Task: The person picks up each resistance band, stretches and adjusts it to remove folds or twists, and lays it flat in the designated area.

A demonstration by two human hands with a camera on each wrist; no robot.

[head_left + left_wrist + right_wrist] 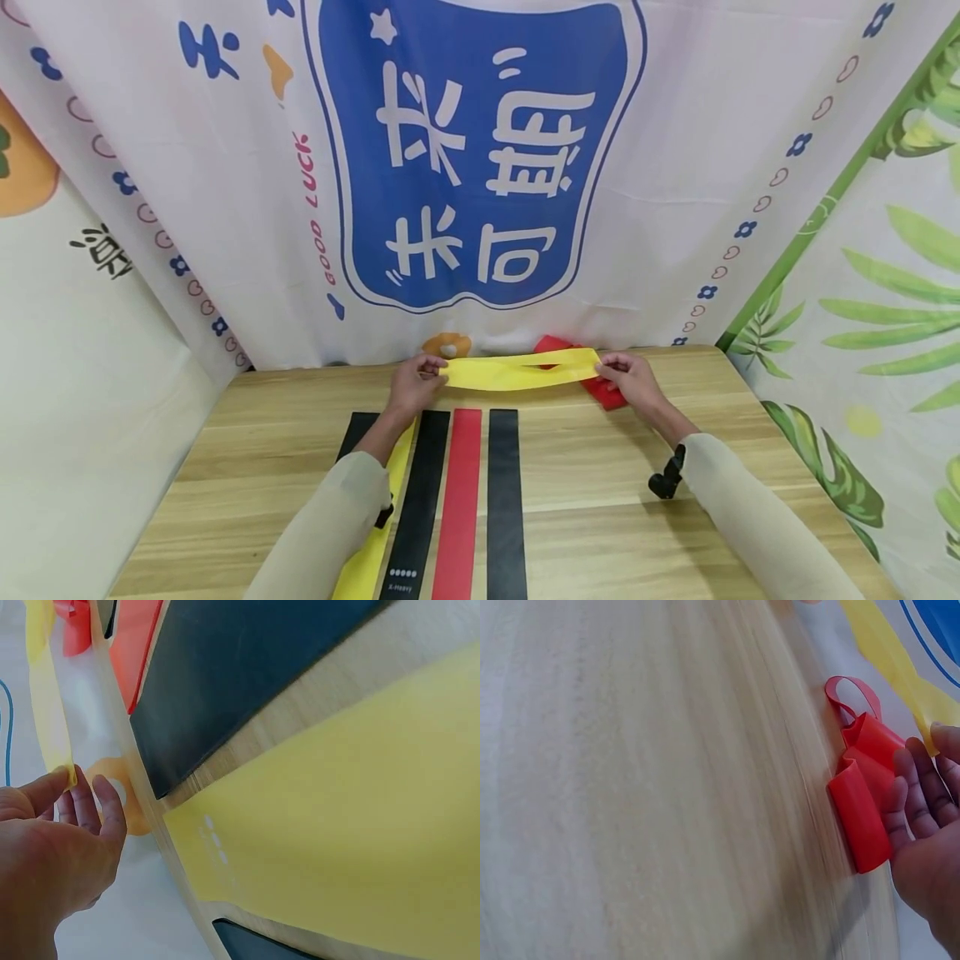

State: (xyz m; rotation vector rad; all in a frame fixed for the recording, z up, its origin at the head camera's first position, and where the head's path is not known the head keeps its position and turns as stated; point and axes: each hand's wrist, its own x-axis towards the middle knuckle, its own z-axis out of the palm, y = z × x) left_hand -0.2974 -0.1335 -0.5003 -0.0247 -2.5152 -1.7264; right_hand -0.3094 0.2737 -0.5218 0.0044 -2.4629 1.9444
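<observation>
Between my two hands a yellow resistance band (510,377) is stretched out sideways above the table's far edge. My left hand (412,387) pinches its left end between thumb and fingers, seen also in the left wrist view, where the other fingers of the left hand (75,840) are loosely bent. At the other end my right hand (633,382) pinches the band (892,660) with thumb and fingertips. Right behind and below that hand lies a folded red band (861,817), partly hidden by the yellow one in the head view.
On the wooden table (600,533) several flat bands lie side by side: a yellow band (337,825) under my left forearm, a red band (457,500) and black ones, including one black band (506,500) at the right. A printed curtain (675,167) hangs behind the table.
</observation>
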